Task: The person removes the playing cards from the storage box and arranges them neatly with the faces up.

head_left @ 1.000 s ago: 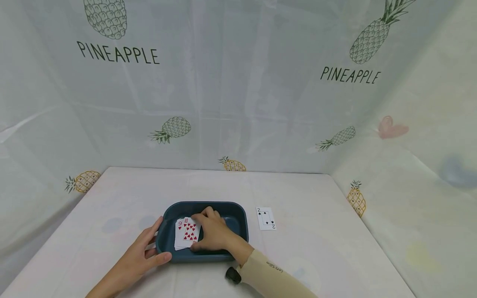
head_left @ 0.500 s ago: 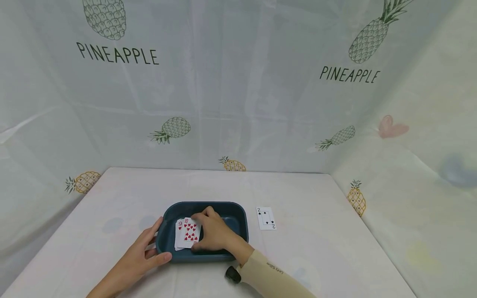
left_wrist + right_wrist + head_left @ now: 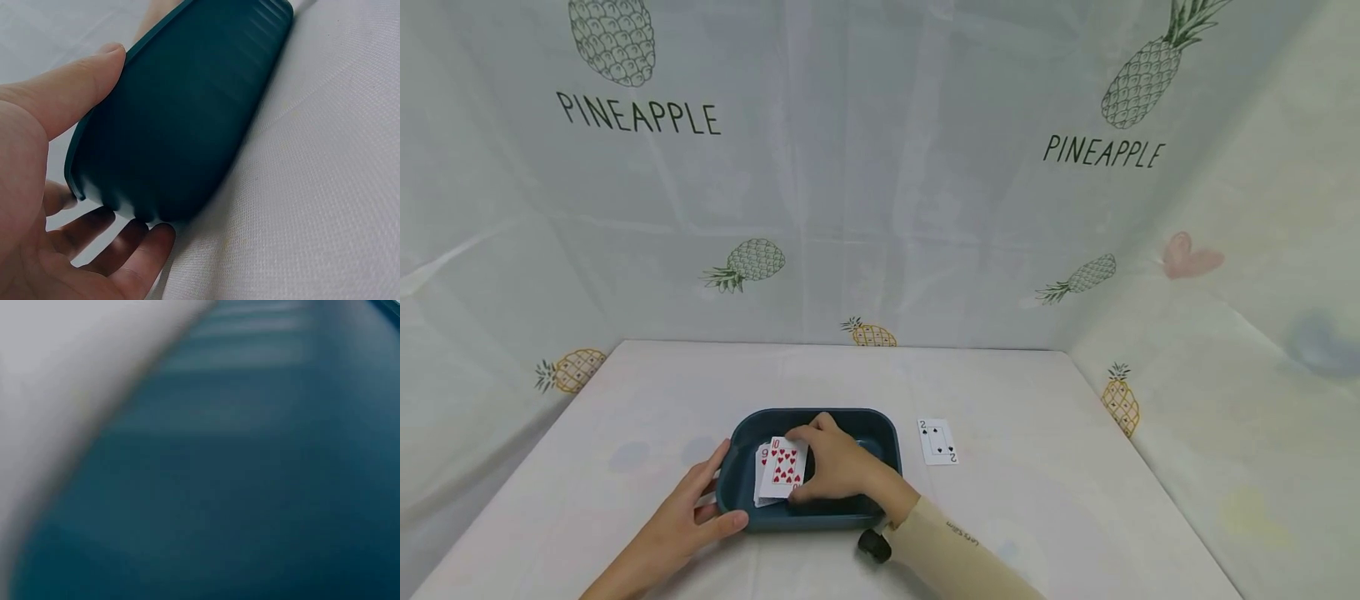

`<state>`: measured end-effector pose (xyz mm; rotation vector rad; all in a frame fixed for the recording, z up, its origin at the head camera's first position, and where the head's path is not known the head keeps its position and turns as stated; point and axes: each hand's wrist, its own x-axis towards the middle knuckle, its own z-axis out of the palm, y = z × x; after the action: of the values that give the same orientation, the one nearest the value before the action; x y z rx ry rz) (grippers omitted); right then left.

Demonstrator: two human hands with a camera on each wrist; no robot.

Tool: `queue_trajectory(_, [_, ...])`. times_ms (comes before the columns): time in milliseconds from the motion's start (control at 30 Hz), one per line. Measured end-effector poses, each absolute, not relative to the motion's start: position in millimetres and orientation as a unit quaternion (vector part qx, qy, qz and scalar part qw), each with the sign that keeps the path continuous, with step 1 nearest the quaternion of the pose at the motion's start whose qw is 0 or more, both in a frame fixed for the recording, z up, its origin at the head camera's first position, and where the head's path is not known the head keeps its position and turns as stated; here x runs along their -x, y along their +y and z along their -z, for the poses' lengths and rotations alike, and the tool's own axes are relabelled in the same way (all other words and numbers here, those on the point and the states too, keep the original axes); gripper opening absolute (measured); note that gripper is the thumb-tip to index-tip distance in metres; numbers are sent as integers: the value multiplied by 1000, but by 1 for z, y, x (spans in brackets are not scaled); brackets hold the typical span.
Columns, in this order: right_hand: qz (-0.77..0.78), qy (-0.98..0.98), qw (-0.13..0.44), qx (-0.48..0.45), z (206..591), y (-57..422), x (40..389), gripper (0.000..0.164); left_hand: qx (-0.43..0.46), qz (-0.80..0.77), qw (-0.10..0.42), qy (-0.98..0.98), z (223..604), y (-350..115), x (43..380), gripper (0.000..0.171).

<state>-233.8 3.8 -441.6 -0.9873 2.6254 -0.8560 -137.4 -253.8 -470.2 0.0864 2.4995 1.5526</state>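
In the head view, a dark teal tray (image 3: 880, 500) stands on the white-covered table. My left hand (image 3: 683, 512) holds its left end, the thumb at the near corner. The left wrist view shows that thumb on the rim and several bent fingertips against the end wall of the tray (image 3: 175, 112). Inside the tray, my right hand (image 3: 837, 471) pinches the ten of hearts (image 3: 786, 471) by its right side between thumb and fingers. Another hearts card (image 3: 763, 475) shows beneath it at the left. The right wrist view holds only the tray's outer wall (image 3: 206, 487), blurred.
A two of spades card (image 3: 937, 442) lies face up on the table, right of the tray. A black wrist device (image 3: 874, 546) sits below the right forearm, by the tray's near edge. Pineapple-printed cloth walls (image 3: 880, 208) enclose the table at the back and sides.
The ten of hearts has shifted slightly over the cards beneath, its top edge a little higher, still in my right hand's pinch. My left hand stays on the tray.
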Motion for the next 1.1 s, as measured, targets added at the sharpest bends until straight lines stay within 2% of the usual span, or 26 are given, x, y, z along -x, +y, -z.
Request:
queue_trajectory(467, [318, 872, 136, 347, 413, 46, 237, 84, -26, -526, 92, 845, 471, -251, 135, 104])
queue_trajectory(900, [391, 849, 120, 335, 403, 106, 229, 87, -35, -529, 88, 844, 472, -253, 136, 103])
queue_trajectory(1100, [379, 855, 84, 345, 394, 139, 229, 87, -31, -535, 93, 839, 472, -253, 137, 104])
